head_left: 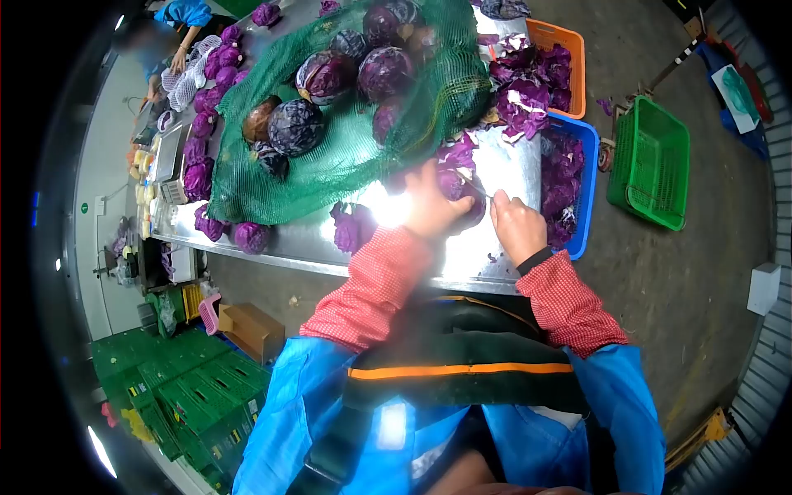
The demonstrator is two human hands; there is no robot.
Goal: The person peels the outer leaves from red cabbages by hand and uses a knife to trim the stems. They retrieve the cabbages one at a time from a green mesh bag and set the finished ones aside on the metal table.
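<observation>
On the metal table, my left hand presses against a purple cabbage, thumb toward its near side and fingers around its left. My right hand is closed around the handle of a small knife, whose thin blade points at the cabbage's right side. Most of the handle is hidden in the fist. Loose purple leaves lie just beyond the cabbage. Left of my left hand sits a small purple cabbage. A green mesh sack with several dark, untrimmed cabbages spreads over the table ahead.
Blue and orange crates with purple leaves stand at the table's right edge; a green crate is farther right. Trimmed cabbages line the left side near a scale. Another person's hand is at the far left.
</observation>
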